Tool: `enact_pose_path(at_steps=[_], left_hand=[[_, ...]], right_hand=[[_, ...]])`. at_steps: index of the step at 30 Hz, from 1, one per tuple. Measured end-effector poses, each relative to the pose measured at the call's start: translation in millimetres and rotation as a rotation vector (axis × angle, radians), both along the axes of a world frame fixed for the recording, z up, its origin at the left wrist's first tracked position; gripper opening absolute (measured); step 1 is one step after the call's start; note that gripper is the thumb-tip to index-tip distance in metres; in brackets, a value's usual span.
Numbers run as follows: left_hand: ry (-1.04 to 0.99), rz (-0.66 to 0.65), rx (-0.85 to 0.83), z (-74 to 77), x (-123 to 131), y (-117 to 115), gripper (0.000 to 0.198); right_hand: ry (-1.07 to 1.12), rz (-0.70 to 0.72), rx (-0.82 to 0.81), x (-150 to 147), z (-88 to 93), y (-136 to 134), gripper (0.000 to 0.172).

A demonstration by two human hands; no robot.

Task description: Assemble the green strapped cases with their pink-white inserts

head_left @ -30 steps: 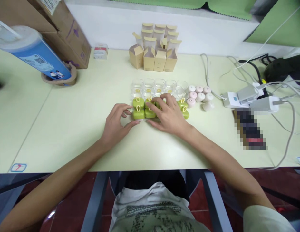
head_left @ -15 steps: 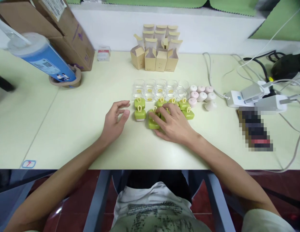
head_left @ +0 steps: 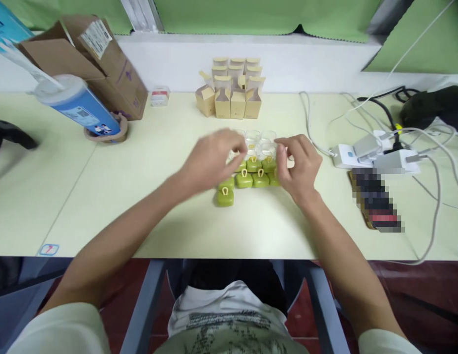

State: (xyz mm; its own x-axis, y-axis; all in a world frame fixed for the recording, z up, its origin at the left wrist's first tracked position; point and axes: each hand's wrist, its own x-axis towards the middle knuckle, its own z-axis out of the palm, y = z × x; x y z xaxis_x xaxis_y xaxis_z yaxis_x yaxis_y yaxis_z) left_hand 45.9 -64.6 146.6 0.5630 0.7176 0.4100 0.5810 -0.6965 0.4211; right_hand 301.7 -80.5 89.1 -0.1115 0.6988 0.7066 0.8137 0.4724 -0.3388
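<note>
Closest to me is the printed shirt [head_left: 236,327], then the pale desk [head_left: 199,233] with a little "7" sticker [head_left: 49,250] near its front edge, way off to the left.

Next come the green cases [head_left: 225,197], sitting in a bunch mid-desk with pale yellow loops on top. One sticks out at the near left corner; some of the others are partly covered by the hands. On the right there's a dark flat thing [head_left: 376,201] that's all pixelated, so no clue what it is.

Left hand [head_left: 216,160] is over the left end of the bunch, pretty blurry. Fingers are curled toward the thumb, but I can't tell if they're pinching anything. Right hand [head_left: 298,164] is at the other end, curled too, thumb and index fingertips close to the clear cups [head_left: 268,135]. Can't tell if it's got hold of one. Those cups sit right behind the green cases.

Further right is a white power strip [head_left: 347,156] in a mess of cables. At the back: open little cartons [head_left: 230,105], a leaning blue tub [head_left: 81,110], and a big cardboard box [head_left: 120,81].
</note>
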Motion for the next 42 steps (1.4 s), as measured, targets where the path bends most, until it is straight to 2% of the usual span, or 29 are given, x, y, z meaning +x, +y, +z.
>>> enact_pose_path(at_steps=[2, 4, 6, 8, 11, 12, 15, 19, 24, 30, 34, 38, 42], left_hand=[[0.090, -0.066, 0.080, -28.0, 0.5, -35.1, 0.022], [0.113, -0.073, 0.142, -55.3, -7.1, -62.0, 0.022], [0.134, -0.047, 0.165, -73.0, -13.8, -74.8, 0.038], [0.140, 0.054, 0.181, -79.0, -13.1, -73.9, 0.050], [0.166, 0.257, 0.188, -74.1, 0.7, -58.1, 0.062], [0.185, 0.290, 0.173, -71.5, 6.6, -52.0, 0.067], [0.232, 0.315, 0.133, -66.9, 21.2, -39.4, 0.082], [0.271, 0.332, 0.145, -69.6, 28.1, -35.7, 0.088], [0.279, 0.353, 0.112, -73.2, 26.8, -34.7, 0.088], [0.291, 0.321, 0.108, -73.3, 28.6, -33.6, 0.071], [0.285, 0.303, 0.083, -72.0, 27.4, -33.9, 0.067], [0.284, 0.290, 0.079, -70.0, 21.6, -34.3, 0.070], [0.276, 0.280, -0.010, -66.1, 16.8, -34.2, 0.073]], right_hand=[[-0.071, -0.125, -0.154, 14.3, 10.1, 4.3, 0.040], [-0.193, -0.199, -0.306, 21.7, 17.4, 5.8, 0.041], [-0.284, -0.256, -0.402, 22.9, 21.6, 5.5, 0.043], [-0.325, -0.308, -0.444, 21.0, 24.1, 4.3, 0.044], [-0.361, -0.331, -0.448, 19.8, 28.1, 0.8, 0.041], [-0.376, -0.320, -0.447, 21.0, 29.7, -0.8, 0.040], [-0.370, -0.230, -0.471, 30.2, 33.9, -5.8, 0.031], [-0.198, -0.012, -0.633, 47.7, 31.3, -8.3, 0.016], [-0.041, 0.108, -0.817, 55.6, 20.5, -3.8, 0.036], [-0.084, 0.182, -0.829, 47.8, 25.7, -1.3, 0.027], [-0.075, 0.172, -0.837, 48.3, 30.1, -2.0, 0.026], [-0.040, 0.172, -0.861, 53.0, 31.9, -2.0, 0.038], [-0.034, 0.174, -0.917, 55.9, 34.1, 0.5, 0.047]])
